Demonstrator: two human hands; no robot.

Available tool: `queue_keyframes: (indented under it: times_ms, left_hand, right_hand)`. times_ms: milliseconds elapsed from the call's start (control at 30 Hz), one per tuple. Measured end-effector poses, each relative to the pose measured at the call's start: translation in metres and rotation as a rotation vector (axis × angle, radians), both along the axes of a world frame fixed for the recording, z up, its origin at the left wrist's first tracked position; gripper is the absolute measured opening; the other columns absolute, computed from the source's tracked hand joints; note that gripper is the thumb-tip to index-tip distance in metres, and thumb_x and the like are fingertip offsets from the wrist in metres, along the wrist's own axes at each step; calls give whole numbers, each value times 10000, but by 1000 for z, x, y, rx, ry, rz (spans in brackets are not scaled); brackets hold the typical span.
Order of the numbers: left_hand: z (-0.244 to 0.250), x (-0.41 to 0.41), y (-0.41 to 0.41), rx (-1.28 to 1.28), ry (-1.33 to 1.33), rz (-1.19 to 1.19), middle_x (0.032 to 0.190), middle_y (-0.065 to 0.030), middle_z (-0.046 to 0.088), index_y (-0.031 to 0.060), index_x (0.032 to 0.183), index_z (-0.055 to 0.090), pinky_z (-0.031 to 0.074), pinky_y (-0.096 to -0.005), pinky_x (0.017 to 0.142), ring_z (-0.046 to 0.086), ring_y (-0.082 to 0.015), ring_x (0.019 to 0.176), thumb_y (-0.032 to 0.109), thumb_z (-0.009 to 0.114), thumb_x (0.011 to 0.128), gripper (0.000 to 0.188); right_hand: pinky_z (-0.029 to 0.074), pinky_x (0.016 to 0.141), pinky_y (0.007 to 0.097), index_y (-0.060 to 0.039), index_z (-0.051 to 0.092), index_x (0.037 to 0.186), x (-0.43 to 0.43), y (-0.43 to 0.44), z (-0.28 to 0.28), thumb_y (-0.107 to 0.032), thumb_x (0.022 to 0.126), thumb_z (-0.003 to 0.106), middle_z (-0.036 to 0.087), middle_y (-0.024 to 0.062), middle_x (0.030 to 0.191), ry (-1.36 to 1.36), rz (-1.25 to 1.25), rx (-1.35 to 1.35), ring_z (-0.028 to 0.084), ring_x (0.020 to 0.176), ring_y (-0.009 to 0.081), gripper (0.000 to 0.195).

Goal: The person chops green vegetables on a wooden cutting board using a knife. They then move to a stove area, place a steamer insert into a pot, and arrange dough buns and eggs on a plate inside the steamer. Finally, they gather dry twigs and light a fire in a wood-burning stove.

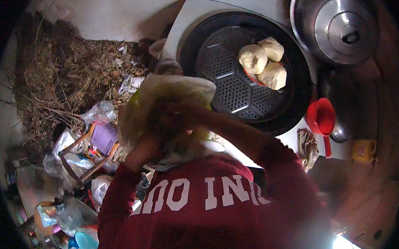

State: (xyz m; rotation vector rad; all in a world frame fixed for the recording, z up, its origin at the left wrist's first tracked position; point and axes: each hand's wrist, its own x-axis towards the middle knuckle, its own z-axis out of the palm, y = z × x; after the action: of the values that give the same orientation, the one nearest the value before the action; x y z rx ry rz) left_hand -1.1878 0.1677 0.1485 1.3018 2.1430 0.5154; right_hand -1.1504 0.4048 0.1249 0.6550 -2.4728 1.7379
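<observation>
A translucent plastic bag with a pale, yellow-green tint hangs in front of my chest, beside the stove top. My left hand holds its near left side. Across from the right reaches my right hand, at the bag's mouth. Deep shadow covers its fingers and the bag's contents. Just beyond the bag, a black wok holds a perforated metal steamer rack. Three pale yellow, rough-surfaced buns sit on the rack in a red dish, mostly hidden under them.
A lidded metal pot stands at the far right. Nearer are a red plastic ladle, a crumpled cloth and a yellow box. Dry brushwood, plastic bags and a small wooden stool with a purple seat fill the left floor.
</observation>
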Motion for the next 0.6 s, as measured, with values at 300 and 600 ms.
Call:
queue_keyframes:
  times_ms: [300, 600]
  left_hand:
    - [11, -12, 11, -319, -207, 25, 1209, -212, 610, 152, 1331, 533, 486, -417, 898, 607, -362, 1048, 217, 626, 808, 535]
    - [10, -25, 6, -222, -208, -71, 1180, -167, 639, 90, 1299, 558, 479, -389, 900, 608, -322, 1018, 147, 582, 825, 478]
  right_hand:
    - [536, 755, 361, -99, 634, 1110, 32, 158, -41, -114, 796, 678, 665, 111, 1006, -213, -819, -36, 657, 909, 214, 317]
    - [466, 959, 468, -193, 613, 1048, -23, 177, -98, -304, 865, 530, 593, 156, 1018, -94, -704, 1226, 558, 1085, 349, 231]
